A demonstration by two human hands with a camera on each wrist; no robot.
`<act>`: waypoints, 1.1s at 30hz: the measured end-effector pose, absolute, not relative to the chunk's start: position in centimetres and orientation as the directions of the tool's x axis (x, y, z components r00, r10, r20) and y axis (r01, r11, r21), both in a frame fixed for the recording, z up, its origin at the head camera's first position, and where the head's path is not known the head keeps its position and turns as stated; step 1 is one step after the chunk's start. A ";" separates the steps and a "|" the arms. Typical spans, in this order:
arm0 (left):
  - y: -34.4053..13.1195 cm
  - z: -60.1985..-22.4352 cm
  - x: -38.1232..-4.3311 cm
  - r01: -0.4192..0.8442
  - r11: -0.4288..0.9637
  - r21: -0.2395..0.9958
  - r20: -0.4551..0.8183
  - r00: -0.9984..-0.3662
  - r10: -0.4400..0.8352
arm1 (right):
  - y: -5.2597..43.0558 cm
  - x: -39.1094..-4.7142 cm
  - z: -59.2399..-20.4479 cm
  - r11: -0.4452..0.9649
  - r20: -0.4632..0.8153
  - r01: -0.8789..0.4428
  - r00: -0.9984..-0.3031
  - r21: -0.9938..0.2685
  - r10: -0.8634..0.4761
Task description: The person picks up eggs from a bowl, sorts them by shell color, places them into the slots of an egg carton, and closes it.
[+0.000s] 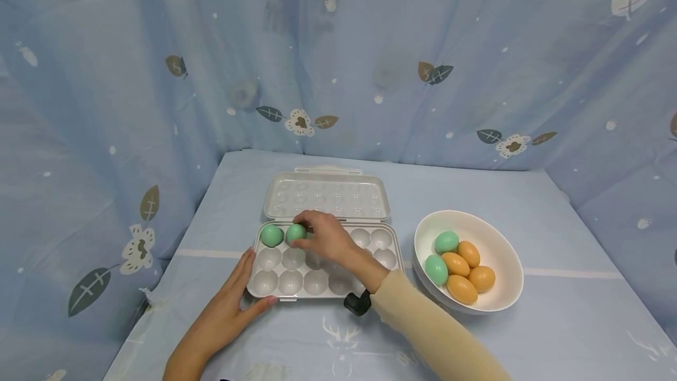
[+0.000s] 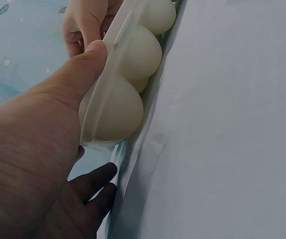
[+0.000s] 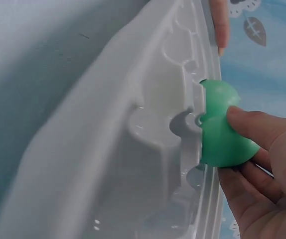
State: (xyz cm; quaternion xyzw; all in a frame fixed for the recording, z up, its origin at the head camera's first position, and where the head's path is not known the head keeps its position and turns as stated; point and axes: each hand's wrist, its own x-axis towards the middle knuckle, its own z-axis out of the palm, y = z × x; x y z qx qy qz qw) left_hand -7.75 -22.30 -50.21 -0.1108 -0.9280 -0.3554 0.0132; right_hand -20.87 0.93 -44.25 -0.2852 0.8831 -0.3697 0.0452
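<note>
A light grey egg tray [image 1: 315, 282] with rows of round cups lies on the table, its lid [image 1: 328, 196] folded back behind it. One green egg [image 1: 272, 236] sits in the back left cup. Just right of it, my right hand [image 1: 327, 239] pinches a second green egg [image 3: 227, 142] between thumb and fingers, at the neighbouring back-row cup. In the right wrist view the two eggs overlap. My left hand [image 1: 224, 316] rests at the tray's front left corner, thumb on the front rim and straight fingers along the left side. The left wrist view shows that thumb [image 2: 90, 57] against the rim.
Right of the tray stands a white bowl [image 1: 505, 246] holding green eggs [image 1: 446, 242] and several orange eggs [image 1: 482, 279]. A black piece [image 1: 357, 304] shows by my right wrist, near the tray's front edge. Patterned blue cloth [image 1: 338, 75] hangs behind and beside the cloth-covered table.
</note>
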 end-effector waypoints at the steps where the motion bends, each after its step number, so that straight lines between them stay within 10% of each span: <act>1: -22.3 -50.2 -7.8 0.217 0.723 0.656 0.105 -0.975 0.198 | 0.9 -20.8 -44.3 0.575 0.125 -0.469 -0.835 -0.670 -0.536; 33: -22.2 -49.9 -7.6 0.197 0.728 0.657 0.083 -0.978 0.190 | 3.1 -20.2 -42.3 0.549 0.166 -0.488 -0.830 -0.679 -0.532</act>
